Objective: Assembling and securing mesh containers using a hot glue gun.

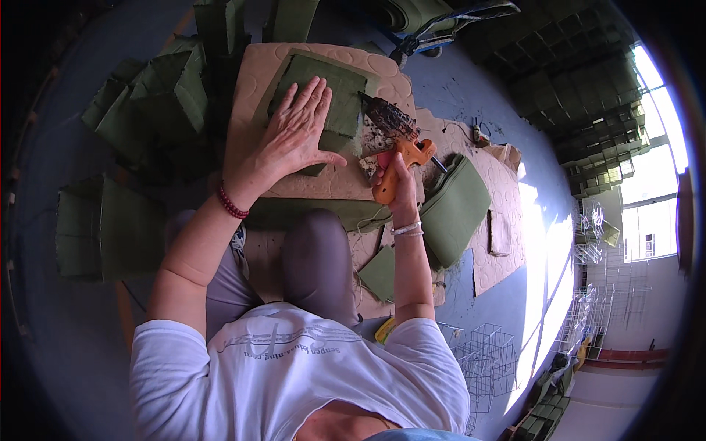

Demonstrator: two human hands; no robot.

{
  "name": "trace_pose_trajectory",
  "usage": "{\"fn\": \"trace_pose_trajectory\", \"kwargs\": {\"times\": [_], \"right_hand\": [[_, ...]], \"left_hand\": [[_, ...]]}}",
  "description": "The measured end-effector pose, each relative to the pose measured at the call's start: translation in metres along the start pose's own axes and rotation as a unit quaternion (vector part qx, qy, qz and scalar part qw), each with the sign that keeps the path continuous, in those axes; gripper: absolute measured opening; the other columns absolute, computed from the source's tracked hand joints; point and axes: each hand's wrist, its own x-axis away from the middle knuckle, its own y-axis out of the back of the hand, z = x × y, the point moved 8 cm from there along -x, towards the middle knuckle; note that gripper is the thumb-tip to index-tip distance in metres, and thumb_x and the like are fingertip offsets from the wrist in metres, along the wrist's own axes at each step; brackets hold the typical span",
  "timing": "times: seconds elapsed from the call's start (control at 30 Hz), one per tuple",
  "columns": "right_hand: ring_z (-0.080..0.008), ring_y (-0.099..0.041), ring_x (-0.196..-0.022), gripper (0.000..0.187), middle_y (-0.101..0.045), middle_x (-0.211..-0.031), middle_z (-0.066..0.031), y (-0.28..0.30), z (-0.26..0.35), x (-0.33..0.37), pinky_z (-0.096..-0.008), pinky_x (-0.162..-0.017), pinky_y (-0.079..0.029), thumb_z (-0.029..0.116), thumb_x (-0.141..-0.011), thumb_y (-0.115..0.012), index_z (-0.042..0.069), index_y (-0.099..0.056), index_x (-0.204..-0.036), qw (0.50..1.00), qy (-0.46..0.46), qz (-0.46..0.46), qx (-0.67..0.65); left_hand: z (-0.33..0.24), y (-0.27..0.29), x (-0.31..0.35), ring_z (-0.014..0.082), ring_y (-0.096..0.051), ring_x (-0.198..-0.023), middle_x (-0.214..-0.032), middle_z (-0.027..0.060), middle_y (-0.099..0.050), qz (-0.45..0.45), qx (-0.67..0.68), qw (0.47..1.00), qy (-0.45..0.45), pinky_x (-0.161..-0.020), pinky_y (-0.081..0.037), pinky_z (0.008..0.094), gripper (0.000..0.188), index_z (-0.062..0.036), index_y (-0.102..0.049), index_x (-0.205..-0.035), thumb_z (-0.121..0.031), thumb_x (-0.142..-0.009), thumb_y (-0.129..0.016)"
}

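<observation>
My left hand (294, 136) lies flat, fingers spread, on a green felt piece (340, 103) that rests on a brown cardboard board (250, 95). My right hand (393, 180) grips the orange handle of a glue gun (397, 136), whose dirty dark nozzle points at the right edge of the felt piece. A red bead bracelet is on my left wrist and silver bangles on my right wrist.
Stacks of folded green felt boxes (158, 99) stand at the left and behind. A pile of green felt sheets (456, 206) lies at the right on cardboard. Wire frames (485, 360) sit on the blue floor at the lower right. My bent knee (316, 250) is below the board.
</observation>
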Motion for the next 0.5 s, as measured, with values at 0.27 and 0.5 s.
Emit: {"fn": "trace_pose_trajectory", "kwargs": {"times": [0.27, 0.5], "right_hand": [[-0.0177, -0.051, -0.053, 0.029, -0.053, -0.065, -0.0061, -0.011, 0.008, -0.034, -0.0309, -0.048, -0.044, 0.038, -0.089, -0.054, 0.009, -0.050, -0.086, 1.000, -0.012, 0.003, 0.017], [-0.0178, -0.054, -0.053, 0.027, -0.053, -0.065, -0.0066, 0.000, 0.000, -0.003, -0.0308, -0.047, -0.047, 0.031, -0.089, -0.055, 0.006, -0.048, -0.096, 1.000, -0.016, 0.023, 0.007]], "left_hand": [[0.001, -0.002, 0.000, 0.0281, -0.017, -0.137, -0.141, 0.0236, -0.028, -0.004, 0.005, 1.000, 0.000, -0.112, -0.010, 0.0441, 0.117, 0.0120, -0.028, -0.132, -0.077, -0.060, -0.051], [0.002, 0.001, -0.001, 0.0282, -0.017, -0.137, -0.141, 0.0237, -0.028, -0.024, 0.001, 1.000, 0.009, -0.112, -0.009, 0.0449, 0.118, 0.0121, -0.028, -0.132, -0.077, -0.059, -0.052]]}}
